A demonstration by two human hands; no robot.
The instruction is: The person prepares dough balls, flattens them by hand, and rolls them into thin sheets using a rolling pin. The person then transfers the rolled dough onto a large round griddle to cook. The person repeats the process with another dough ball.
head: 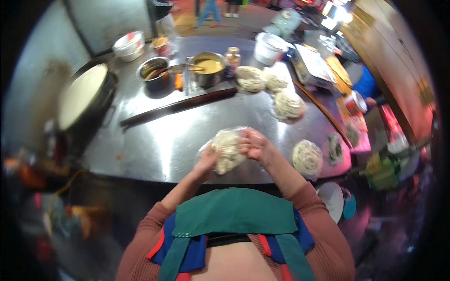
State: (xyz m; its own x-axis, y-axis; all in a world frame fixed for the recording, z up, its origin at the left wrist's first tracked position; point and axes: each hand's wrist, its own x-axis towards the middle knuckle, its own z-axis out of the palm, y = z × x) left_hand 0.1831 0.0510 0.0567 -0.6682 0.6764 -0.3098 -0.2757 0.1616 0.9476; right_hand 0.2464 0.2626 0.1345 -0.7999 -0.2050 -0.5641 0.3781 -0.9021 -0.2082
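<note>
A pale lump of dough [226, 149] lies between my hands near the front edge of the metal table [151, 147]. Thin clear film, or a stretched edge of dough, shows around it. My left hand [208, 159] presses on its left side with the fingertips on the dough. At its upper right side is my right hand [254, 144], fingers curled in; whether they pinch the dough or film is hard to tell. A coiled dough round [307, 158] rests right of my right forearm. Farther back are more coiled dough pieces [289, 104], grouped at the right.
A dark wooden rolling pin [179, 107] lies across the table. Behind it stand a pot of yellow liquid [208, 66], a smaller metal pot [153, 73], a glass jar [232, 56] and a white bucket [270, 48]. A large round pan [84, 96] stands left; a thin wooden stick [321, 112] lies right.
</note>
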